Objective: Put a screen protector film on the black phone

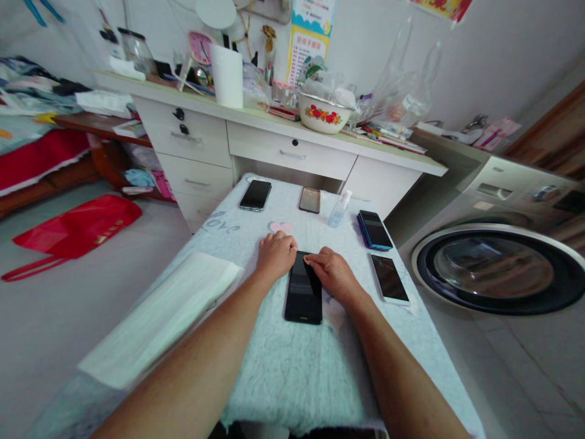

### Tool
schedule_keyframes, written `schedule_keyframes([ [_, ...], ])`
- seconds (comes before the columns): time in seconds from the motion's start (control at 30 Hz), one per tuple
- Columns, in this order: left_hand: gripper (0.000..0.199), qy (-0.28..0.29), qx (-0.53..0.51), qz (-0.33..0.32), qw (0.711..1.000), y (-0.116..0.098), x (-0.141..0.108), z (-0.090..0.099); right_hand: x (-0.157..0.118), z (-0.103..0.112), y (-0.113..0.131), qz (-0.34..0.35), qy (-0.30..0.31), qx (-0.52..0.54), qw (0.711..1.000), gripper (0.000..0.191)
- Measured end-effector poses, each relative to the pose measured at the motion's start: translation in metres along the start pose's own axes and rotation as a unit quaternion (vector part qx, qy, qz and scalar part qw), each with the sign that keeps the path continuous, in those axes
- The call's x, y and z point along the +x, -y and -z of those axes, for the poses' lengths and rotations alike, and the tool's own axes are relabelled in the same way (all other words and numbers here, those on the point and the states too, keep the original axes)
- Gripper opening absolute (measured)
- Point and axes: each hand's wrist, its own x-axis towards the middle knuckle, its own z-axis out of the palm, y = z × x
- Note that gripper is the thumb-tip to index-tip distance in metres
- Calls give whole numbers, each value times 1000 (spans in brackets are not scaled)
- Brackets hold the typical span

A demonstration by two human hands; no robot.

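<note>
A black smartphone [304,296] lies face up on the cloth-covered table in front of me. My left hand [276,253] is curled against its upper left edge, the fingers closed and gripping it there. On the upper right of the screen, my right hand [333,271] presses down with its fingers bunched together. Something small and tan shows at those fingertips, too small to name. Beyond my hands stand a clear spray bottle [339,210] and a brown-edged phone case [310,199].
Another black phone [255,195] lies at the far left of the table. To the right are a blue-edged phone stack [375,230] and a white phone [390,279]. A folded white cloth or paper [159,320] lies left. A washing machine [493,244] stands right.
</note>
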Motion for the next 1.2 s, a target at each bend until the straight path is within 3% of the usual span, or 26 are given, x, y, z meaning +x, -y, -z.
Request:
schedule_keyframes([
  [0.17, 21, -2, -2, -4, 1000, 0, 0, 0, 1, 1, 1, -21, 0, -14, 1000, 27],
  [0.97, 21, 7, -3, 4, 1000, -1, 0, 2, -2, 4, 5, 46, 20, 6, 999, 25],
  [1.2, 23, -7, -4, -6, 1000, 1, 0, -1, -2, 3, 2, 31, 16, 4, 999, 26],
])
